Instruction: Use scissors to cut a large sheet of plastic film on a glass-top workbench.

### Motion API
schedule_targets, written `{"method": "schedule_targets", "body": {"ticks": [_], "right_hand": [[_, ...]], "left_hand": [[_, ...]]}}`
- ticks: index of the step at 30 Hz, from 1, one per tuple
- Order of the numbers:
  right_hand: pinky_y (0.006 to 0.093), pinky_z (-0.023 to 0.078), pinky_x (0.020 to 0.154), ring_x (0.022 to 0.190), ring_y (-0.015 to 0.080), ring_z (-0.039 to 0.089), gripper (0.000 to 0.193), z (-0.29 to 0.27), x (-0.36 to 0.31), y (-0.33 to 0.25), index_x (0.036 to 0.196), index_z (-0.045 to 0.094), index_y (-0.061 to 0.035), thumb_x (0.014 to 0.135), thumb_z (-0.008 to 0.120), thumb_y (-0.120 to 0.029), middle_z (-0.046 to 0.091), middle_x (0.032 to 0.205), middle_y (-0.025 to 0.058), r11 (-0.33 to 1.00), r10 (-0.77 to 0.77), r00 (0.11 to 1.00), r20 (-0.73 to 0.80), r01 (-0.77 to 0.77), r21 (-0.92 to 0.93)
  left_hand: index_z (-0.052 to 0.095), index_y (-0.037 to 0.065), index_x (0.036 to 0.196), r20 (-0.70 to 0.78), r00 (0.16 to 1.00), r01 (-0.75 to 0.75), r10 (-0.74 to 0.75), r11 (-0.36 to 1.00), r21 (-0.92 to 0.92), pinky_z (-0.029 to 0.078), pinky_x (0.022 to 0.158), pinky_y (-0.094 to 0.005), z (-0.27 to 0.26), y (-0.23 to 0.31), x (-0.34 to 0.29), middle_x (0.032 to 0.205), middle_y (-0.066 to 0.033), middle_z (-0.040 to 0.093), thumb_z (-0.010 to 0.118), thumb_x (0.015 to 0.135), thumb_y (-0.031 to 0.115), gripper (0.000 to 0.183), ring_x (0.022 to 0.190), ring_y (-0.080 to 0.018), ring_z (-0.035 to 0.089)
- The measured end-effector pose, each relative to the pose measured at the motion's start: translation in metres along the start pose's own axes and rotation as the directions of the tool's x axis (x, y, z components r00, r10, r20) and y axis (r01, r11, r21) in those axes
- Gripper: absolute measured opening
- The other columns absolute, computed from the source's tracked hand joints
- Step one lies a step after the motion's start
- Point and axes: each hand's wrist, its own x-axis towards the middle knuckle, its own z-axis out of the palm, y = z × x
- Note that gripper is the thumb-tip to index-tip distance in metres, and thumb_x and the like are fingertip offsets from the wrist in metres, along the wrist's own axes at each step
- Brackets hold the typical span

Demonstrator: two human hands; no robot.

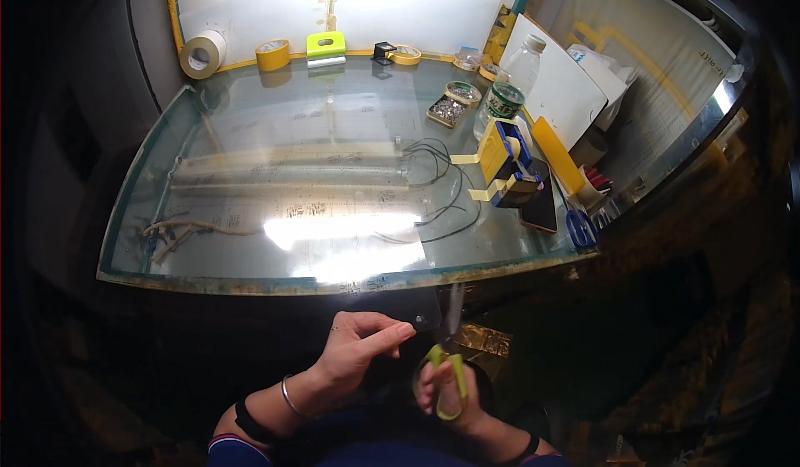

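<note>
Head view, left to right. A big tape roll (202, 53) leans at the far left corner of the glass table (250, 250). Next along the back edge sit a yellow roll (272, 54), a green block (325, 44), a small black object (382, 50) and a flat tape ring (406, 54). On the table's left part lie pale twigs (179, 229); long pale rods (287, 171) run across the middle, and thin black wires (442, 192) curl at their right end. Farther right are a tray of small metal parts (447, 110), a round dish (462, 92), a clear bottle (508, 84), a blue and yellow tape dispenser (506, 163), a dark phone (542, 209), blue scissors (580, 227) and a white board (558, 84) leaning on the wall.

Below the table's near edge, the left hand (354, 346) pinches a clear sheet (421, 309) between thumb and forefinger, with the other fingers curled. The sheet is in the air just under the edge, hard to make out against the dark. Just beside it, the right hand (446, 392) is closed through the handles of the green scissors (447, 359). Their blades point up at the sheet's right side; whether they touch it I cannot tell. A gold foil scrap (483, 339) lies right of the blades.
</note>
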Motion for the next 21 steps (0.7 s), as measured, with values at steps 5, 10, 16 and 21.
{"method": "schedule_targets", "body": {"ticks": [5, 10, 16, 21], "right_hand": [[0.0242, 0.045, 0.051, 0.059, 0.0121, 0.052, 0.034, -0.01, 0.007, -0.027, 0.083, 0.046, -0.003, 0.087, 0.056, -0.035, 0.05, 0.074, 0.0059, 0.937, -0.322, 0.937, -0.136, 0.295, -0.186], [0.029, 0.047, 0.074, 0.087, 0.0184, 0.056, 0.042, 0.0, 0.027, -0.038, 0.095, 0.042, -0.0038, 0.068, 0.075, -0.005, 0.053, 0.11, 0.0152, 0.465, -0.673, 0.738, 0.048, 0.472, -0.749], [0.0348, 0.05, 0.068, 0.081, 0.0286, 0.062, 0.024, 0.007, 0.059, -0.059, 0.085, 0.055, 0.0, 0.064, 0.063, 0.006, 0.063, 0.093, 0.014, -0.303, -0.7, 0.424, 0.575, 0.553, -0.776], [0.0335, 0.051, 0.064, 0.076, 0.025, 0.064, 0.032, 0.016, 0.066, -0.058, 0.09, 0.062, -0.0031, 0.058, 0.061, 0.004, 0.065, 0.085, 0.0103, -0.356, -0.67, 0.428, 0.606, 0.532, -0.768]], "left_hand": [[0.066, -0.003, 0.083, -0.014, 1.0, 0.008, -0.009, 1.0, -0.014, 0.04, 0.057, -0.0218, -0.011, -0.002, 0.0, 0.066, -0.0055, 0.06, 0.065, 0.079, 0.013, 0.017, 0.06, -0.0095, 0.051], [0.065, -0.001, 0.094, 0.036, 0.996, 0.089, -0.087, 0.994, -0.065, 0.042, 0.061, -0.0185, -0.015, -0.003, 0.004, 0.073, -0.003, 0.061, 0.066, 0.081, 0.017, 0.022, 0.068, -0.0071, 0.054], [0.053, -0.001, 0.115, 0.086, 0.991, 0.115, -0.1, 0.975, -0.188, 0.045, 0.063, -0.0187, -0.024, -0.017, -0.002, 0.08, -0.0025, 0.06, 0.062, 0.084, 0.017, 0.037, 0.068, -0.0059, 0.055], [0.057, 0.002, 0.088, -0.376, 0.918, -0.19, 0.123, 0.971, -0.147, 0.042, 0.049, -0.024, -0.052, -0.009, -0.028, 0.068, -0.0064, 0.058, 0.052, 0.086, 0.029, 0.028, 0.057, -0.0121, 0.054]]}}
